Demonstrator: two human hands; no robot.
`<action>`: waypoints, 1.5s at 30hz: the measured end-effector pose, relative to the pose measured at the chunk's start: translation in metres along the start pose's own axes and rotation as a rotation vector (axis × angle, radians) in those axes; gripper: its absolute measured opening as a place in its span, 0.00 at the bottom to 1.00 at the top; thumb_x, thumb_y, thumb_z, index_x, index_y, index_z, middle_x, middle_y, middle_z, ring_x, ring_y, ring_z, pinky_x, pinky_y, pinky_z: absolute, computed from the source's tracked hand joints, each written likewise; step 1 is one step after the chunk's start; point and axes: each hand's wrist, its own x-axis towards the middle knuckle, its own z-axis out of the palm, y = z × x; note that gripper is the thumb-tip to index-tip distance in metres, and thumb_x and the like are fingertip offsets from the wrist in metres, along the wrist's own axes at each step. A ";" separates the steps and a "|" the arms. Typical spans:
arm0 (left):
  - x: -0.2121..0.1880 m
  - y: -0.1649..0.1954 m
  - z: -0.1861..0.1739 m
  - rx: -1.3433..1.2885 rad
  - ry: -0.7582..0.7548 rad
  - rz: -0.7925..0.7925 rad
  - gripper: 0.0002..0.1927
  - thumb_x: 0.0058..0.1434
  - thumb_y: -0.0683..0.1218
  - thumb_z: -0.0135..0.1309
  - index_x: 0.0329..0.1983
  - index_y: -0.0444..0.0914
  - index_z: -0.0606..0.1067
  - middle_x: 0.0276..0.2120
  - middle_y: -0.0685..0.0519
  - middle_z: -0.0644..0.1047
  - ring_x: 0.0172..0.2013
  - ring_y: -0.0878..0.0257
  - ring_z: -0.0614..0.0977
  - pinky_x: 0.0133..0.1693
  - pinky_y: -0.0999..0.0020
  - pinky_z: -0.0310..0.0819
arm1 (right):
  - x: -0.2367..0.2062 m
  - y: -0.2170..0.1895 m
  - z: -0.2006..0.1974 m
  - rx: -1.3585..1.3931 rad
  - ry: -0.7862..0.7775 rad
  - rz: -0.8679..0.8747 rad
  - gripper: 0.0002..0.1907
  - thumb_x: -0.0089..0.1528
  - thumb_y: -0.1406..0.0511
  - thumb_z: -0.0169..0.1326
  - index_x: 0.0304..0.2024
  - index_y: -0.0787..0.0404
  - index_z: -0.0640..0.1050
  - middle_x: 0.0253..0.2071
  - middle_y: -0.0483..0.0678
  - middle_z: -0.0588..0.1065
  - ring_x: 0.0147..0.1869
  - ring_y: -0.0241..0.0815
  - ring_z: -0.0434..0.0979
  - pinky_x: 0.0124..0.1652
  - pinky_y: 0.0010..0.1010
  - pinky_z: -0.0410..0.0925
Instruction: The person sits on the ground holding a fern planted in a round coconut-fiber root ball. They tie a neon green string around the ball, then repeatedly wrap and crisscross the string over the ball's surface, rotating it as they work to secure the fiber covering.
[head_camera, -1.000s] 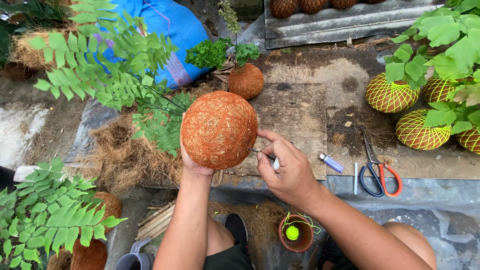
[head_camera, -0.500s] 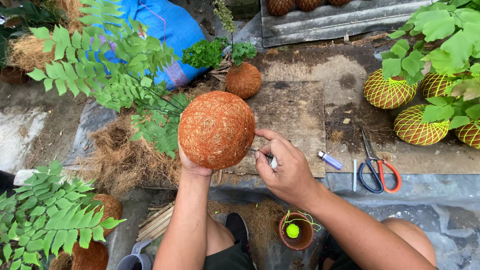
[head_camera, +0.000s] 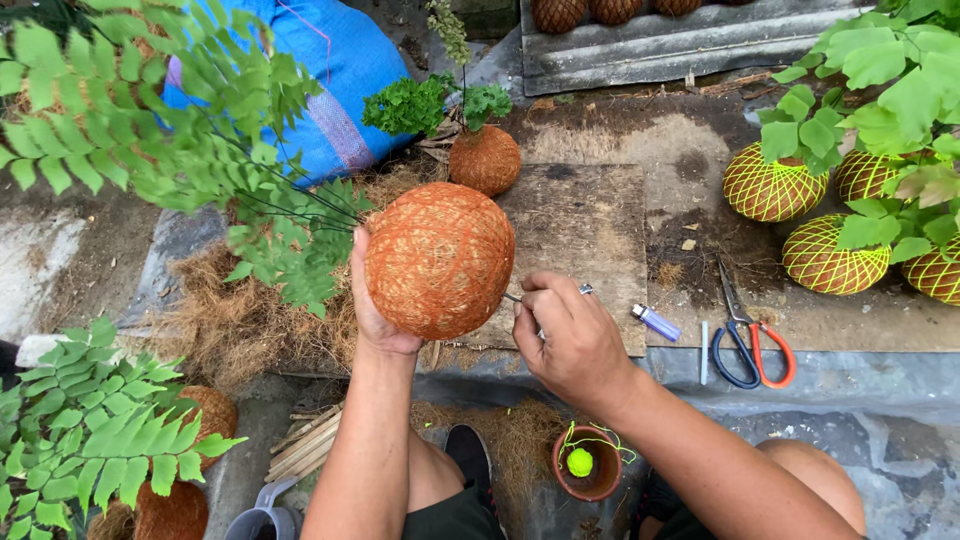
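Head view: big orange string ball (head_camera: 440, 260) with a fern (head_camera: 200, 130) growing out, held up over a wooden board (head_camera: 585, 230). Left hand (head_camera: 375, 310) cupped under the ball, fingers wrapped on it. Right hand (head_camera: 570, 335) just beside, fingers pinched on a thin metal tool (head_camera: 515, 298) touching the ball. Near the board: lighter (head_camera: 655, 322), scissors (head_camera: 745, 335). Down below: small pot (head_camera: 588, 463).

**Count of things on and around the work slab**

Orange twine-wound balls: two, a large one (head_camera: 440, 260) and a small one (head_camera: 485, 159). Yellow-netted balls: four, for instance (head_camera: 765, 190) and (head_camera: 830, 262). Brown balls on the back ledge: three (head_camera: 558, 12). One pair of scissors (head_camera: 745, 340), one lighter (head_camera: 655, 322), one clay pot (head_camera: 587, 465).
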 end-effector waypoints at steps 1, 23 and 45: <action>0.000 0.001 0.000 0.000 -0.010 -0.012 0.39 0.66 0.71 0.39 0.67 0.40 0.69 0.61 0.42 0.74 0.59 0.46 0.77 0.57 0.42 0.74 | -0.002 0.002 0.002 0.036 -0.006 0.034 0.08 0.60 0.73 0.59 0.39 0.65 0.73 0.43 0.56 0.76 0.39 0.54 0.79 0.39 0.39 0.71; 0.001 0.009 -0.005 0.329 0.165 -0.062 0.39 0.56 0.67 0.51 0.63 0.39 0.69 0.57 0.38 0.76 0.55 0.45 0.81 0.52 0.38 0.79 | -0.026 0.019 0.024 0.002 -0.079 0.003 0.07 0.63 0.71 0.56 0.40 0.64 0.70 0.36 0.54 0.74 0.35 0.52 0.75 0.35 0.39 0.68; -0.001 0.001 0.003 0.363 0.142 -0.140 0.41 0.54 0.67 0.51 0.64 0.38 0.68 0.58 0.36 0.74 0.57 0.42 0.79 0.52 0.34 0.78 | -0.021 0.016 0.026 0.040 -0.116 0.160 0.07 0.61 0.73 0.56 0.41 0.68 0.72 0.35 0.59 0.74 0.35 0.60 0.76 0.36 0.45 0.68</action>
